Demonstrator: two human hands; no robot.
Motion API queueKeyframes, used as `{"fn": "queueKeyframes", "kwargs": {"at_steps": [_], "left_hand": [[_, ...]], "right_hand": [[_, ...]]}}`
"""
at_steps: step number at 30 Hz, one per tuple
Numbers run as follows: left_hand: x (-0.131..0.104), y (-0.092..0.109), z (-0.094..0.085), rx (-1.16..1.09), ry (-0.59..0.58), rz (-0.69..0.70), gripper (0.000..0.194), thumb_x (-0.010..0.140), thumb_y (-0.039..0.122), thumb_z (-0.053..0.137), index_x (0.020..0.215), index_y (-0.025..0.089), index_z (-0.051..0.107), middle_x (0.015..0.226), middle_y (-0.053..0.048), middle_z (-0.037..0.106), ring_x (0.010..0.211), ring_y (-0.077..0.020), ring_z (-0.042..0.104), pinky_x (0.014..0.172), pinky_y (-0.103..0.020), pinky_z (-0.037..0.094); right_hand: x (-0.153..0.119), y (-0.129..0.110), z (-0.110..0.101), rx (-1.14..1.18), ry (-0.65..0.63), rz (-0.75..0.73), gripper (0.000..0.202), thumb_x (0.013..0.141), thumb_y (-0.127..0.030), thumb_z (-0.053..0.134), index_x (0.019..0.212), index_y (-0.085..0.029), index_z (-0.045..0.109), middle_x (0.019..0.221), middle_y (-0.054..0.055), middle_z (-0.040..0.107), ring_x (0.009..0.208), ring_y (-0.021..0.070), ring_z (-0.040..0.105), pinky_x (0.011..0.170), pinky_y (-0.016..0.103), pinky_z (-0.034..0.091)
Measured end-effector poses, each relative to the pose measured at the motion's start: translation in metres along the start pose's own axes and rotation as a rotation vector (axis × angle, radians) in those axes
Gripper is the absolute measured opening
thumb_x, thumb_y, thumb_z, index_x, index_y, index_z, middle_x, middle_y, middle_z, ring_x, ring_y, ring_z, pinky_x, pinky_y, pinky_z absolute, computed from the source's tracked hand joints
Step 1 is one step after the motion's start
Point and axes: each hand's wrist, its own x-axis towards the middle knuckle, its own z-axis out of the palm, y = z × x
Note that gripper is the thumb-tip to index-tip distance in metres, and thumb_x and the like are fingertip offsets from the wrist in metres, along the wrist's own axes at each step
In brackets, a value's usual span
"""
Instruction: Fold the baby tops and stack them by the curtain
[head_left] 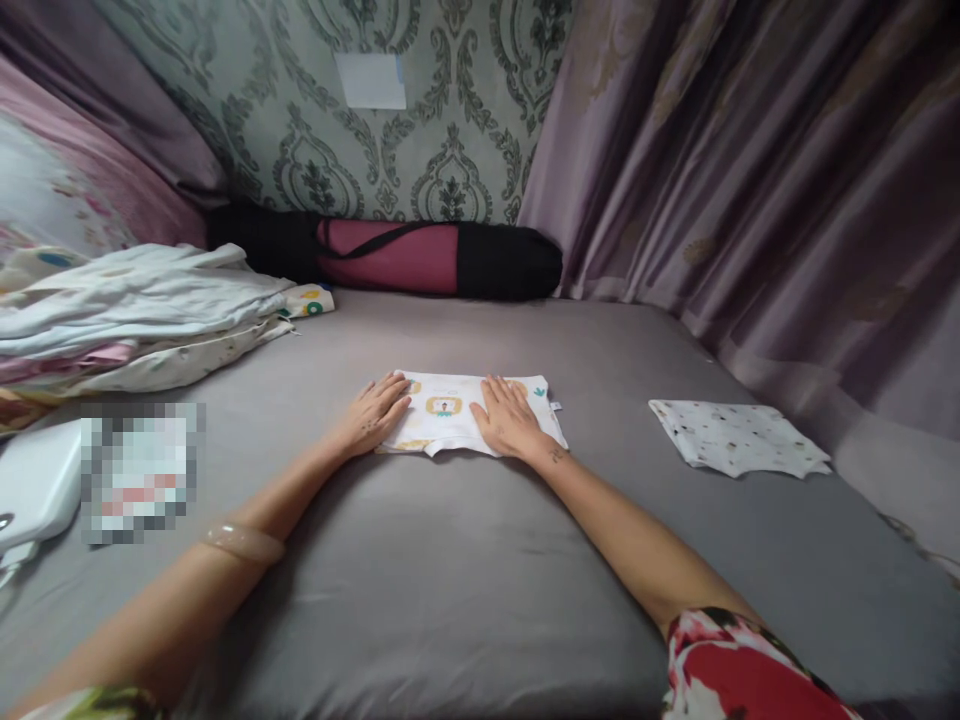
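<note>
A small white garment (442,408) with a yellow and teal print lies folded flat on the grey bed sheet (450,560). My left hand (375,412) rests palm down on its left end, fingers stretched out. On its right part my right hand (510,415) also lies flat, fingers spread. Both hands press on the cloth without gripping it. A small tag sticks out at the garment's right edge. Farther right lies a second folded white garment (739,437) with small dark specks, apart from my hands.
A heap of light clothes (135,310) sits at the left. Nearer me are a white device (37,480) with a cable and a blurred-out object (142,475). A black and maroon roll bag (390,258) lies along the wall. Purple curtains (735,170) hang at the right.
</note>
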Motion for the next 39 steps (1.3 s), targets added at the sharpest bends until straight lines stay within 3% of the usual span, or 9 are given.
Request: {"fn": "queueKeyframes", "kwargs": {"at_steps": [4,9,13,17,23,31,39], "left_hand": [[0.001,-0.003,0.004,-0.031,0.045,0.006,0.06,0.096,0.047,0.024,0.141,0.013,0.044,0.153,-0.012,0.039,0.145,-0.0246,0.027,0.119,-0.045,0.02],[0.001,-0.007,0.007,-0.152,0.145,0.036,0.056,0.095,0.047,0.029,0.136,0.016,0.051,0.148,-0.012,0.046,0.141,-0.0257,0.036,0.117,-0.045,0.026],[0.001,-0.012,0.012,-0.274,0.266,0.055,0.055,0.095,0.049,0.032,0.131,0.015,0.056,0.143,-0.014,0.052,0.136,-0.0241,0.043,0.116,-0.041,0.031],[0.001,-0.014,0.015,-0.336,0.335,0.042,0.052,0.094,0.049,0.035,0.127,0.017,0.058,0.139,-0.012,0.056,0.132,-0.0238,0.048,0.115,-0.042,0.033],[0.001,-0.011,0.008,-0.412,0.361,-0.026,0.047,0.091,0.041,0.035,0.121,0.015,0.061,0.13,-0.011,0.063,0.122,-0.0231,0.056,0.11,-0.04,0.039],[-0.002,-0.008,-0.001,-0.498,0.414,-0.191,0.041,0.089,0.032,0.038,0.117,0.016,0.063,0.119,-0.009,0.068,0.11,-0.0233,0.061,0.102,-0.041,0.045],[-0.002,-0.009,-0.002,-0.532,0.42,-0.196,0.042,0.088,0.032,0.038,0.118,0.014,0.062,0.119,-0.01,0.067,0.112,-0.0223,0.06,0.105,-0.039,0.043]], "right_hand": [[0.0,0.002,0.01,-0.019,-0.038,0.015,0.067,0.099,-0.046,0.022,0.15,-0.003,0.028,0.158,0.017,0.024,0.147,0.0263,0.018,0.12,0.041,0.007],[0.002,0.0,0.001,-0.02,-0.099,0.037,0.067,0.1,-0.045,0.022,0.151,-0.001,0.027,0.159,0.017,0.022,0.147,0.0266,0.017,0.12,0.042,0.007],[0.01,-0.029,-0.006,0.016,-0.07,0.01,0.065,0.1,-0.041,0.021,0.151,-0.002,0.027,0.159,0.017,0.022,0.148,0.0258,0.016,0.12,0.041,0.006],[0.02,-0.063,0.002,0.078,-0.044,-0.063,0.065,0.099,-0.04,0.022,0.15,0.0,0.027,0.159,0.016,0.023,0.148,0.0253,0.016,0.12,0.04,0.008],[0.023,-0.075,0.022,0.072,-0.001,-0.04,0.065,0.099,-0.04,0.025,0.149,0.0,0.03,0.158,0.016,0.025,0.147,0.0257,0.017,0.119,0.042,0.005],[0.029,-0.082,0.009,0.057,-0.077,-0.013,0.061,0.098,-0.036,0.027,0.148,0.0,0.033,0.156,0.018,0.028,0.146,0.0283,0.021,0.118,0.046,0.01],[0.04,-0.114,0.027,0.097,0.047,-0.094,0.059,0.099,-0.037,0.027,0.149,-0.006,0.032,0.157,0.014,0.029,0.146,0.0252,0.02,0.119,0.044,0.01]]}}
